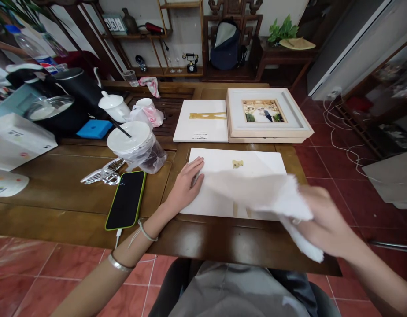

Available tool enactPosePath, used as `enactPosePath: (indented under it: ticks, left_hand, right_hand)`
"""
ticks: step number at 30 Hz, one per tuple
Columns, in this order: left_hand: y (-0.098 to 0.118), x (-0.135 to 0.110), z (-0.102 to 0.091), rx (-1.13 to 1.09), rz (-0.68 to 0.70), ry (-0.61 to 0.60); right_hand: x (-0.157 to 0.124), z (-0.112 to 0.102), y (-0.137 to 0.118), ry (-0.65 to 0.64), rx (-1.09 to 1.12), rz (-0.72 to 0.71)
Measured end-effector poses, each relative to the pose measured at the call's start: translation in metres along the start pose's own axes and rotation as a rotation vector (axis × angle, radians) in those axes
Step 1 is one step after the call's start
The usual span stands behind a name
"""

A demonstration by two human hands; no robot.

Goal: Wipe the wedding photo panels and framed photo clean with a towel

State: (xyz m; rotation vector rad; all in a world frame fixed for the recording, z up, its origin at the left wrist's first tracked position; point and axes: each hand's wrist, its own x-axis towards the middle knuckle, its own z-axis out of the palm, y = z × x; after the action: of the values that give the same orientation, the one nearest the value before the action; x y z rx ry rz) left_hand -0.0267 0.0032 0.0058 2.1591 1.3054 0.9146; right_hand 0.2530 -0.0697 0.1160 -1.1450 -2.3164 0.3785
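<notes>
A white board (223,165) lies flat on the wooden table (58,189) in front of me, with a small tan scrap (237,164) on it. My left hand (186,182) rests flat on the board's left edge, fingers stretched out. My right hand (322,224) is closed on a white cloth (266,193), which is blurred and hangs over the board's right half. Part of the board is hidden under the cloth.
A framed picture (266,114) and a second white board (201,121) lie further back. A phone (127,199) on a cable, metal clips (102,174), a lidded plastic cup (137,145), a teapot (112,105) and boxes (15,138) crowd the left side. Shelves stand behind.
</notes>
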Motion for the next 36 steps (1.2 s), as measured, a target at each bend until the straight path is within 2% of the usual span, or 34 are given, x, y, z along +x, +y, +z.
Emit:
enactPosePath:
  ticks: [3,5,7,10,12,14,17,21,27,30,34,36]
  left_hand:
    - [0.0,0.0,0.001,0.014,-0.005,0.014]
    - [0.0,0.0,0.001,0.013,0.0,0.016]
    - [0.001,0.001,0.0,0.008,0.008,0.014]
    - [0.002,0.001,-0.002,0.019,-0.001,0.015]
    - [0.003,0.002,-0.003,0.022,-0.012,0.019]
    - [0.004,0.002,-0.003,0.015,-0.013,0.017]
    - [0.003,0.002,-0.002,0.021,-0.003,0.024]
    - [0.001,0.0,-0.001,0.022,0.006,0.028]
    - [0.001,0.0,-0.001,0.02,0.007,0.04]
    - [0.001,0.001,0.0,0.02,0.006,0.036]
    - [0.002,0.001,0.0,0.026,-0.003,0.025]
    - [0.001,0.001,0.0,0.024,0.004,0.026]
  right_hand:
    - [0.026,-0.006,0.011,0.2,-0.013,0.013]
    - [0.056,0.002,0.014,0.194,-0.084,-0.031]
    - [0.09,0.018,0.012,0.072,-0.15,-0.057]
    - [0.134,0.048,0.008,-0.217,-0.296,-0.129]
    - [0.149,0.065,0.007,-0.336,-0.338,-0.13]
    - [0.153,0.072,0.01,-0.384,-0.352,-0.107]
    - [0.141,0.064,0.018,-0.405,-0.364,-0.053]
    - [0.112,0.034,0.036,-0.404,-0.397,0.048]
    - [0.048,-0.005,0.082,-0.331,-0.412,0.27]
    - [0.015,-0.024,0.099,-0.28,-0.391,0.289]
    - [-0.01,-0.056,0.097,-0.229,-0.367,0.25]
    - [-0.015,-0.066,0.086,-0.147,-0.477,0.222]
